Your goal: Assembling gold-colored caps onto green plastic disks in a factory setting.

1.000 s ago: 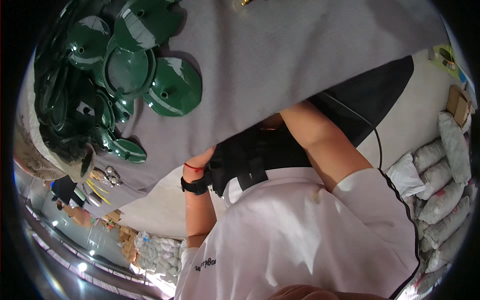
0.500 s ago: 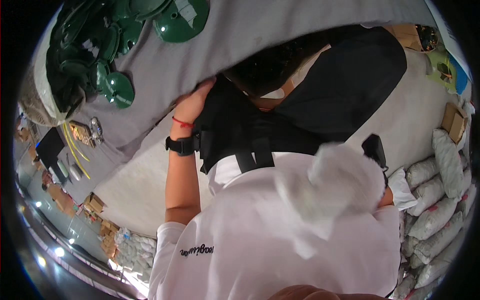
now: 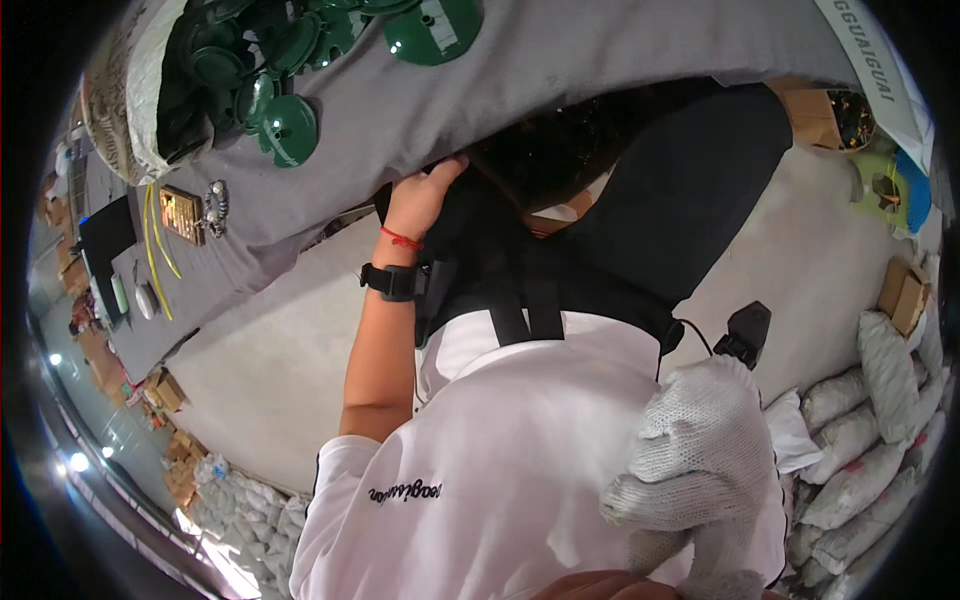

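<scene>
My bare left hand (image 3: 420, 200), with a red cord and a black strap at the wrist, rests on my black-clad thigh at the edge of the grey cloth (image 3: 380, 120). Its thumb shows, but most of its fingers are hidden from view. Raised in front of my white shirt is my right hand (image 3: 695, 445), in a white knitted glove. Several of its fingers are curled in, and a gloved part reaches down to the lower edge of the picture. Whether anything is inside that hand stays hidden.
Green round plastic parts (image 3: 290, 130) spill from a white sack (image 3: 148, 95) onto the cloth at the far left. A bead bracelet (image 3: 216, 208) and yellow strips (image 3: 155, 245) lie nearby. Filled sacks (image 3: 850, 440) are piled at right, beside a cardboard box (image 3: 903, 295).
My right hand, blurred before, has moved downward and is now sharper. The view has shifted slightly, and my left hand stays at the cloth's edge.
</scene>
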The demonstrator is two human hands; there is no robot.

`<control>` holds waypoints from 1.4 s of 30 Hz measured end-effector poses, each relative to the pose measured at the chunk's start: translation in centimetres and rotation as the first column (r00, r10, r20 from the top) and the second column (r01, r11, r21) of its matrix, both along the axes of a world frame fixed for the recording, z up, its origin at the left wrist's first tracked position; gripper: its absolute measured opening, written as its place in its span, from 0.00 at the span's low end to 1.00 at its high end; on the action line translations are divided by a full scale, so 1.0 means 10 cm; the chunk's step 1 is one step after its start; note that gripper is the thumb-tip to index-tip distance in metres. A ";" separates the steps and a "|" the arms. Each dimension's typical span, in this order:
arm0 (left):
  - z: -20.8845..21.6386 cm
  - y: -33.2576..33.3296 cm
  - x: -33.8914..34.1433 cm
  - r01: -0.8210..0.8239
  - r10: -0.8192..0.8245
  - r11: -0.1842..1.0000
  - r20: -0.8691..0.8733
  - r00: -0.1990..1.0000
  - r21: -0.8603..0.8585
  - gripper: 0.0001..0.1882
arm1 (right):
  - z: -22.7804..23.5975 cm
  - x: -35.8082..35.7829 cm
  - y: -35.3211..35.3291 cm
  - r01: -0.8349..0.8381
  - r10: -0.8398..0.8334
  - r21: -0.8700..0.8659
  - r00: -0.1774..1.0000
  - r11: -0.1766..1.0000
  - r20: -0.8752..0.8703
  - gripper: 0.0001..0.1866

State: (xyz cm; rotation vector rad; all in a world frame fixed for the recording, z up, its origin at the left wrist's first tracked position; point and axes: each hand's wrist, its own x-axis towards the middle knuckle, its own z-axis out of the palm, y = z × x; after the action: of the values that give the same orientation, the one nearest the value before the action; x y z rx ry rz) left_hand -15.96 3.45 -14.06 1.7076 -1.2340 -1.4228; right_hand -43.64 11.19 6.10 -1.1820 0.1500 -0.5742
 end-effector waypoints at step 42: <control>0.16 0.13 -0.02 0.437 0.315 0.852 -0.949 0.010 0.288 0.42 | -0.83 0.41 -1.16 0.789 -0.575 -0.058 0.393 0.612 -0.717 0.16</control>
State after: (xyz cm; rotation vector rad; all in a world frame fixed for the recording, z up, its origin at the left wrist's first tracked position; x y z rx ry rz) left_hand -16.12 4.75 -12.47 0.2746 0.0412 -2.4672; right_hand -39.50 -0.39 -2.25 -0.9342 1.4183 -0.7849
